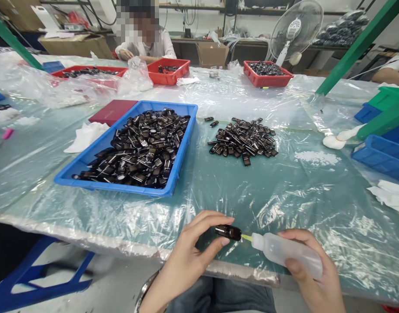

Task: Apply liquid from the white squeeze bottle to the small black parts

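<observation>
Between the thumb and fingers of my left hand (196, 248) is a small glossy black plastic part (228, 232), held just above the table's front edge. My right hand (312, 265) grips a translucent white squeeze bottle (289, 252), tilted to the left. Its thin yellow-green nozzle (247, 238) points at the right end of the black part and appears to touch it. Farther back lies a loose pile of similar black parts (243, 139). To its left, a blue tray (168, 191) is heaped with more of them.
A patch of small white pieces (317, 158) lies right of the pile. Blue bins (380, 154) and a green post (359, 52) stand at the right. Red trays (267, 81) line the back, where a person (167, 45) sits. A dark red box (111, 112) is behind the blue tray.
</observation>
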{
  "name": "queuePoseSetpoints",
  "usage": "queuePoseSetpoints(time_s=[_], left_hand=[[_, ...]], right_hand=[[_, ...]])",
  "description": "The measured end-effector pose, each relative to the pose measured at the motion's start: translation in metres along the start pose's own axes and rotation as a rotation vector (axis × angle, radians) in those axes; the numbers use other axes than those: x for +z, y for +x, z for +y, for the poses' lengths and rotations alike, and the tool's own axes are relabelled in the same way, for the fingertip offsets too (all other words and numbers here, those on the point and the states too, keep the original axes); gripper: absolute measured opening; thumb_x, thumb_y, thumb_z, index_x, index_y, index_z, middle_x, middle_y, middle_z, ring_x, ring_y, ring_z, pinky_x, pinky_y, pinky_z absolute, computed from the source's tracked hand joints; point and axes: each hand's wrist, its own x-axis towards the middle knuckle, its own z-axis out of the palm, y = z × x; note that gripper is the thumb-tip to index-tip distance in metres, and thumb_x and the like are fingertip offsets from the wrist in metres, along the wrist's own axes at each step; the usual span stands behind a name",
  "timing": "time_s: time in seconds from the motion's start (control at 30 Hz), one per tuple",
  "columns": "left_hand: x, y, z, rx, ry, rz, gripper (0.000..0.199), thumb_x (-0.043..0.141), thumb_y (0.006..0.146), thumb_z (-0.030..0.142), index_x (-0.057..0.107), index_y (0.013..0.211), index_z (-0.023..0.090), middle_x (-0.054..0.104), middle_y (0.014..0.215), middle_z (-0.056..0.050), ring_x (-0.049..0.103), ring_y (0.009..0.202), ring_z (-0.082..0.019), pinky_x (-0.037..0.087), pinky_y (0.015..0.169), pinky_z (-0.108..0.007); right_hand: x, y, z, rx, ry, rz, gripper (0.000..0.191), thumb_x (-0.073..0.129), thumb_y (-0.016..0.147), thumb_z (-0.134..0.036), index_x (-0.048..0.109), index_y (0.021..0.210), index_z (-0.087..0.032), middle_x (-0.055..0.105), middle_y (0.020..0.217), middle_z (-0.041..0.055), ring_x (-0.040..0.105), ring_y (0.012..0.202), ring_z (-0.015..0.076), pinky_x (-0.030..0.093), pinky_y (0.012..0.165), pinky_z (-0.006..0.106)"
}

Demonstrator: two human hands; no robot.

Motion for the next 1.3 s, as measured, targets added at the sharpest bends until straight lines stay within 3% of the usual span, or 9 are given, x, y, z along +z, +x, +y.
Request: queuePoseSetpoints(time_s=[0.37, 0.67, 0.83, 0.93, 1.07, 1.13, 1.2, 1.3], left_hand=[[0.0, 0.001, 0.0, -0.004, 0.004, -0.014, 0.03, 0.057, 0.1, 0.03, 0.06, 0.123, 0.049, 0.06, 0.119, 0.003, 0.057, 0.113, -0.016, 0.048, 0.094, -0.029], [0.0, 0.001, 0.0, 0.02, 0.009, -0.005, 0.031, 0.057, 0.099, 0.028, 0.06, 0.123, 0.048, 0.06, 0.119, 0.002, 0.058, 0.112, -0.016, 0.048, 0.095, -0.029], [0.001, 0.003, 0.0, 0.028, 0.013, 0.009, 0.03, 0.058, 0.098, 0.028, 0.064, 0.122, 0.044, 0.059, 0.119, -0.001, 0.058, 0.112, -0.018, 0.048, 0.095, -0.031], [0.003, 0.004, -0.002, -0.001, 0.005, 0.179, 0.025, 0.057, 0.098, 0.033, 0.069, 0.119, 0.039, 0.058, 0.115, -0.004, 0.058, 0.11, -0.02, 0.049, 0.092, -0.031], [0.006, 0.005, -0.006, -0.058, -0.05, 0.451, 0.026, 0.055, 0.098, 0.041, 0.067, 0.119, 0.032, 0.053, 0.12, -0.005, 0.055, 0.114, -0.02, 0.049, 0.089, -0.026], [0.007, 0.005, -0.009, -0.047, -0.077, 0.481, 0.025, 0.054, 0.098, 0.042, 0.066, 0.117, 0.03, 0.052, 0.121, -0.005, 0.054, 0.115, -0.019, 0.047, 0.094, -0.026], [0.007, 0.005, -0.011, -0.019, -0.091, 0.471, 0.023, 0.053, 0.099, 0.041, 0.064, 0.116, 0.03, 0.052, 0.119, -0.004, 0.054, 0.113, -0.018, 0.046, 0.096, -0.026], [0.006, 0.005, -0.012, 0.003, -0.081, 0.434, 0.024, 0.05, 0.101, 0.04, 0.061, 0.122, 0.034, 0.051, 0.121, -0.004, 0.054, 0.115, -0.018, 0.045, 0.096, -0.026]], right_hand=[[0.0, 0.0, -0.003, 0.066, 0.016, -0.017, 0.052, 0.076, 0.058, -0.077, 0.068, 0.081, -0.032, 0.062, 0.084, -0.0011, 0.054, 0.063, 0.013, 0.038, 0.054, 0.019], [0.0, -0.001, -0.001, 0.021, 0.05, -0.01, 0.051, 0.077, 0.058, -0.076, 0.067, 0.083, -0.032, 0.062, 0.083, -0.0025, 0.056, 0.065, 0.0126, 0.039, 0.055, 0.018], [0.001, 0.001, 0.002, -0.027, 0.058, 0.009, 0.061, 0.076, 0.051, -0.081, 0.068, 0.083, -0.029, 0.062, 0.087, 0.0006, 0.057, 0.069, 0.016, 0.041, 0.058, 0.022], [0.001, 0.001, 0.001, 0.03, 0.036, 0.015, 0.064, 0.069, 0.058, -0.084, 0.066, 0.085, -0.026, 0.061, 0.086, 0.0042, 0.056, 0.067, 0.0192, 0.041, 0.056, 0.026], [-0.004, 0.002, -0.002, 0.095, -0.066, 0.051, 0.052, 0.058, 0.08, -0.073, 0.063, 0.099, -0.025, 0.064, 0.092, 0.0079, 0.057, 0.064, 0.0199, 0.045, 0.057, 0.031], [-0.01, 0.009, -0.002, 0.052, -0.063, 0.079, 0.054, 0.058, 0.084, -0.069, 0.062, 0.115, -0.026, 0.067, 0.103, 0.0087, 0.061, 0.074, 0.0217, 0.05, 0.069, 0.034], [-0.017, 0.024, 0.0, 0.002, -0.058, 0.092, 0.06, 0.065, 0.08, -0.067, 0.059, 0.125, -0.027, 0.069, 0.112, 0.0088, 0.064, 0.097, 0.0264, 0.05, 0.086, 0.037], [-0.028, 0.057, 0.005, -0.101, -0.089, 0.092, 0.062, 0.074, 0.073, -0.064, 0.061, 0.119, -0.024, 0.068, 0.12, 0.011, 0.056, 0.122, 0.0312, 0.044, 0.102, 0.042]])
